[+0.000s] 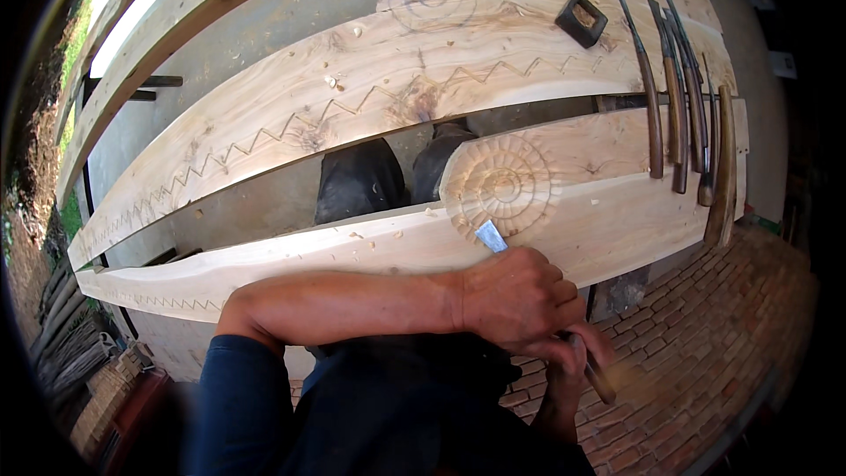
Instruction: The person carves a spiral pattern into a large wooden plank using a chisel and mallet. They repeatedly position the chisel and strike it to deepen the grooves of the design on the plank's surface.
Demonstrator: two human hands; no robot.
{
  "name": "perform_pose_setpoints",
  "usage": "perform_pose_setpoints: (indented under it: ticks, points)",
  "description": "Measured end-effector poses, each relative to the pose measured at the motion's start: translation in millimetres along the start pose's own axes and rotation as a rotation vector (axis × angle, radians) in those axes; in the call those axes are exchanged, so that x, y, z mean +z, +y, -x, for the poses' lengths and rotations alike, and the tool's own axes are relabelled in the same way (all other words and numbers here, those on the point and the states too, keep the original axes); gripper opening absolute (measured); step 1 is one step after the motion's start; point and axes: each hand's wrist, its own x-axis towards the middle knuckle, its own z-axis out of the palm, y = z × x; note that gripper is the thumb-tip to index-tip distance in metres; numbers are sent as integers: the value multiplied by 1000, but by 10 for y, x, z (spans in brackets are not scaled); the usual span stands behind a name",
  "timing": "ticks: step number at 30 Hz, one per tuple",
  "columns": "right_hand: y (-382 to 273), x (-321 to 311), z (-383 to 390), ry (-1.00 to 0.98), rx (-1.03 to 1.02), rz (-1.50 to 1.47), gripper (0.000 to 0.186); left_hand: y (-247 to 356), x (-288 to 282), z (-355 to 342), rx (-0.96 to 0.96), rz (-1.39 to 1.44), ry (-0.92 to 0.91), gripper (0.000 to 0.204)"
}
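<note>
My left hand is closed around a chisel, whose flat blade meets the lower edge of a carved ribbed spiral on the near wooden board. My right hand, lower and partly behind my left, is closed on the chisel's wooden handle. My left forearm lies across the board's near edge. The far board carries a zigzag line and faint drawn circles.
Several wooden-handled carving tools lie at the right across both boards. A dark hollow block rests on the far board among shavings. A curved beam runs at the upper left, branches lie lower left, and brick paving shows lower right.
</note>
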Motion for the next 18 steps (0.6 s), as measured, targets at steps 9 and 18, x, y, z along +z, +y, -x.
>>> perform_pose_setpoints:
  ticks: [9, 18]
  points:
    - [128, 21, -10, 28, -30, 20, 42, -19, 72, 20, 5, -63, 82, 54]
    - [230, 132, -15, 45, -71, -14, 64, -23, 51, 23, -31, -114, 163, 54]
